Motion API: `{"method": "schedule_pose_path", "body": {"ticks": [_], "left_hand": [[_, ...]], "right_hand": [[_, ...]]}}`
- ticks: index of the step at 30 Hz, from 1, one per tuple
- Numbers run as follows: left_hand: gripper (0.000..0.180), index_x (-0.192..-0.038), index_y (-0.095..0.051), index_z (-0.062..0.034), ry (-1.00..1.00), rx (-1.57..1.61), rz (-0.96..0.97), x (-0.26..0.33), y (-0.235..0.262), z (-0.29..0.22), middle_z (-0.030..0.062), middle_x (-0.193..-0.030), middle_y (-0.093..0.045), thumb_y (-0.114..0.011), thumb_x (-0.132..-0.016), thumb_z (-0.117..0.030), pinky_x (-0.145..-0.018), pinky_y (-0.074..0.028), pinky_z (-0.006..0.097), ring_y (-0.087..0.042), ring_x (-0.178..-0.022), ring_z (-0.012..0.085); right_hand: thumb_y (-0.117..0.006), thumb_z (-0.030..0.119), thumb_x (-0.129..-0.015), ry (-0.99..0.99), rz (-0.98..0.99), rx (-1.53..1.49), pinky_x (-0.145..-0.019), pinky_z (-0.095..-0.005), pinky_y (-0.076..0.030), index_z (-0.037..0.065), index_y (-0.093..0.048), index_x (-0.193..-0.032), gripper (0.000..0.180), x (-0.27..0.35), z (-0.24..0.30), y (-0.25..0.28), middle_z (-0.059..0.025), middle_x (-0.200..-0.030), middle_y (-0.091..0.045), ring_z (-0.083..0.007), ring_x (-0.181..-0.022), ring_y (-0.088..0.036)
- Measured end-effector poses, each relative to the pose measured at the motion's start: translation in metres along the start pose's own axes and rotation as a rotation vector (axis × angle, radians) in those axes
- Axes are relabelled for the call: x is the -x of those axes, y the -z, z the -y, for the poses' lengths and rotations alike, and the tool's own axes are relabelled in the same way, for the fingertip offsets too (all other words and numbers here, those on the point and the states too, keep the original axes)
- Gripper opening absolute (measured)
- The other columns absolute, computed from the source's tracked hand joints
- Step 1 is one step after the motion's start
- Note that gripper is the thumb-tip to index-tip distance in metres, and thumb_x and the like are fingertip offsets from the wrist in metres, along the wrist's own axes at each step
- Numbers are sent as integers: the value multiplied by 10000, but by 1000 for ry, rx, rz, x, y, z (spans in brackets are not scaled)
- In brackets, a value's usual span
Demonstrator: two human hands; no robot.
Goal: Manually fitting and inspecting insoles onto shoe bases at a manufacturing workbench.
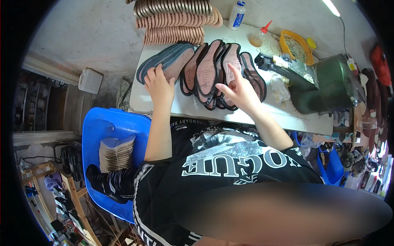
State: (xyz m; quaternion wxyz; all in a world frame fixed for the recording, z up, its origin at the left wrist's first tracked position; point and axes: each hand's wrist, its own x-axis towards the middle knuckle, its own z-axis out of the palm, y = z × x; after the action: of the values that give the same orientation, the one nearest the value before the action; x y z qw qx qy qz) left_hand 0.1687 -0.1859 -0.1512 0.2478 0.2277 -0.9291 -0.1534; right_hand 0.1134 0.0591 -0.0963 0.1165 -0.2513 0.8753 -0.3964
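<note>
My left hand [160, 86] lies with its fingers stretched out on the near end of a fanned pile of grey-edged, pinkish insoles [178, 61] at the left of the white table. To the right of that pile are several pink shoe pieces with black stitched rims [206, 76], overlapping one another. Over the right part of this group my right hand [239, 89] is held with its index finger and thumb apart. Its other fingers are partly hidden. Nothing shows in either hand, and whether the right fingertips touch the pieces I cannot tell.
Long rows of stacked insoles [174, 35] line the table's back left. A white bottle [237, 15], a red-tipped squeeze bottle [257, 37] and a yellow basket [284, 41] stand behind. A green sewing-type machine [326, 84] occupies the right. A blue tub [92, 135] holds more soles at my left.
</note>
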Motion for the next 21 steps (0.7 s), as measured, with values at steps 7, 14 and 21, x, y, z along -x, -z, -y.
{"method": "schedule_pose_path", "body": {"ticks": [7,14,21], "left_hand": [[387,-983,-572,-121,-23,-43,-27,2,16,7,31,-1041,-549,-766,-652,-173,-895,-328,482,-470,-1043,282],[272,-876,-584,-83,-76,156,-8,-9,17,23,54,-908,-589,-750,-676,-162,-821,-392,416,-530,-935,289],[248,-999,-566,11,-235,162,156,-9,53,13,170,-954,-578,-621,-815,-145,-797,-439,394,-556,-909,332]], "right_hand": [[-633,237,-875,-92,65,-359,-526,-246,-434,34,-392,-1342,564,34,-9,10,-35,-629,-588,-76,-580,-546],[-589,227,-919,-202,177,-533,-516,-198,-438,32,-532,-1201,347,68,-47,16,-19,-725,-602,-54,-675,-571],[-580,217,-925,-192,249,-695,-553,-206,-458,26,-570,-1147,293,73,-47,11,-22,-788,-611,-58,-709,-572]]}}
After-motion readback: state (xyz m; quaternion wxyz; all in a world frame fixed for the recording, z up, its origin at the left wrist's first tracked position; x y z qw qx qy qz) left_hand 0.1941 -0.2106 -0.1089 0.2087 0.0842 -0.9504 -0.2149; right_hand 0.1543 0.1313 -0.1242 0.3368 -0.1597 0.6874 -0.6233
